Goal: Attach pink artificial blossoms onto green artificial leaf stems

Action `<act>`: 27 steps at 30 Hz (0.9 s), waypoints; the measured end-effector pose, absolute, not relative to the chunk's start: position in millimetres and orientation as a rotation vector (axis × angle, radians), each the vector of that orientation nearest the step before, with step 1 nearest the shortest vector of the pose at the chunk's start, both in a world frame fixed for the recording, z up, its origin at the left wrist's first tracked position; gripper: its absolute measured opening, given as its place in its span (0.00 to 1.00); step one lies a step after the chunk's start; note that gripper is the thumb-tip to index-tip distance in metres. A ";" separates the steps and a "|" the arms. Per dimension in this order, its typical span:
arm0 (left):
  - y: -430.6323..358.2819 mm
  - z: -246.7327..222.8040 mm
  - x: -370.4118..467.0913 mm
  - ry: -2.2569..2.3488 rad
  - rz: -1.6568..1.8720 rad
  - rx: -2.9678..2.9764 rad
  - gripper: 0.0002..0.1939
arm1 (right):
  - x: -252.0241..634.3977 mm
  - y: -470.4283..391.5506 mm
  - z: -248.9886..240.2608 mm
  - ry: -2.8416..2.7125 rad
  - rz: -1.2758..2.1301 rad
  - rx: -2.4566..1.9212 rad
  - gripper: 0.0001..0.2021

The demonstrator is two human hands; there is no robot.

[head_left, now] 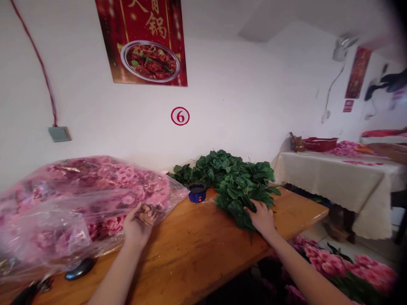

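Note:
My left hand (140, 221) is raised beside a clear plastic bag (71, 201) of pink artificial flowers (124, 173), palm turned up and fingers curled in. Whatever those fingers might hold is too small to see. At the right, my right hand (261, 217) reaches into the near side of a heap of green artificial leaves (232, 186), fingers closed around some of the foliage; the fingertips are partly hidden. Between the two hands, close to the leaves, stands a small round blue pot (197, 193) with a dark top and a lit red light.
The wooden table (187, 241) runs along the white wall. A dark oval object (79, 269) and a black-handled tool (34, 291) lie at its front left. More pink flowers (333, 260) are low at the right. Behind them, a cloth-covered table (330, 173) carries a red basket (320, 144) and petals.

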State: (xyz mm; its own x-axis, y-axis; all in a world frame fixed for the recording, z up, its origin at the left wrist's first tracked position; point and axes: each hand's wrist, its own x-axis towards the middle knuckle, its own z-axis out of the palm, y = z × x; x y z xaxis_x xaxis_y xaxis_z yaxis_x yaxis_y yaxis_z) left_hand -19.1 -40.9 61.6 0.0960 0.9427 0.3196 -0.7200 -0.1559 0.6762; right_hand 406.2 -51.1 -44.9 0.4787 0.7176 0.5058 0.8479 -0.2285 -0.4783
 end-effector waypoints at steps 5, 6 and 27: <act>-39.6 60.2 -18.8 0.317 1.495 0.897 0.14 | 382.0 -47.9 -40.9 -1.226 -0.202 -2.071 0.25; -39.6 60.3 -18.6 0.319 1.490 0.899 0.14 | 376.2 -47.6 -40.2 -1.208 -0.197 -2.086 0.26; -42.2 62.6 -18.9 0.347 1.496 0.879 0.13 | 377.0 -72.1 10.3 -1.419 0.411 -1.691 0.32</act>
State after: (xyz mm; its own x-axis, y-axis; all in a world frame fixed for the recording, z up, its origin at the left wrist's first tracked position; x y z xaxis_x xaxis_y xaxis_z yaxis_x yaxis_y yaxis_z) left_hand -18.9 -42.2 62.6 0.0982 0.9455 0.3105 -0.7118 -0.1513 0.6859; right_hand 377.0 -72.1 10.3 0.2971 0.9159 0.2700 0.6301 0.0244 -0.7761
